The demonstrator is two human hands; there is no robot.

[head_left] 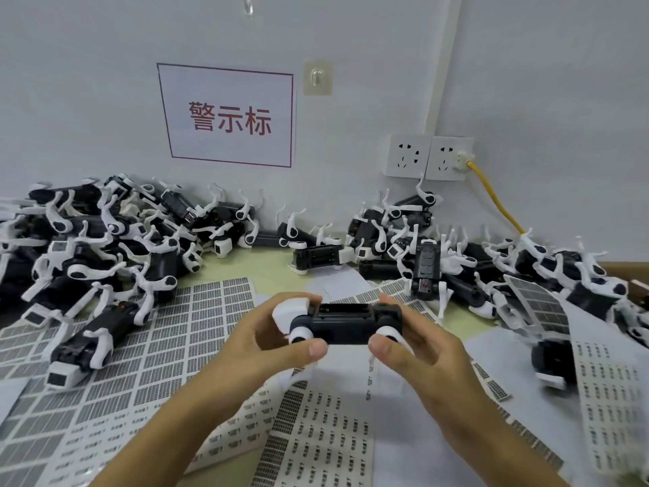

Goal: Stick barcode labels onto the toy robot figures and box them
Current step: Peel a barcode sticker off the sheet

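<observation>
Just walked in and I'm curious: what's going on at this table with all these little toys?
A person holds one black-and-white toy robot figure in both hands, left hand and right hand, above sheets of barcode labels. Heaps of similar figures lie along the wall. No box is in view.

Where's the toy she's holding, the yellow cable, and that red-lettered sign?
toy robot figure (346, 323), head view, on its black body between both hands.
yellow cable (493, 196), head view, mid-length.
sign (230, 116), head view, on the red lettering.
</observation>
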